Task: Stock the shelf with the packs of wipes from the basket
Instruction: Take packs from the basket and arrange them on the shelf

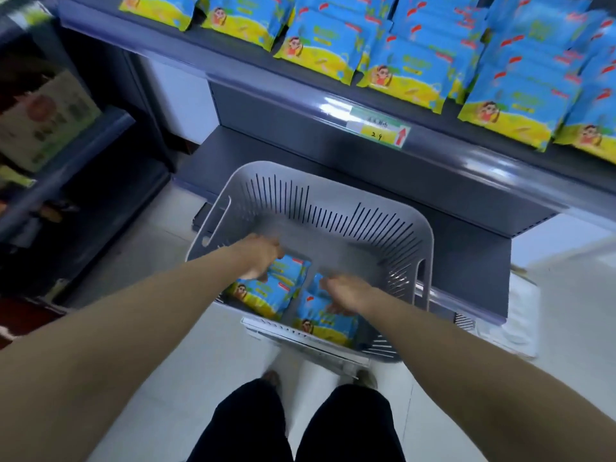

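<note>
A grey slotted plastic basket [336, 208] stands on the lowest shelf board in front of me. Blue-and-yellow packs of wipes lie in its near half. My left hand [258, 258] reaches down into the basket and grips the top edge of the left pack of wipes [266, 295]. My right hand [346, 293] curls its fingers over the right pack of wipes [325, 323]. The frame is blurred by motion. Several more packs of the same wipes [410, 73] lie in overlapping rows on the upper shelf [300, 105].
A price tag [383, 128] with a red arrow sits on the upper shelf's front rail. Another dark shelf unit with a box [43, 118] stands to the left. My legs and shoes stand on the pale tiled floor [160, 345] below the basket.
</note>
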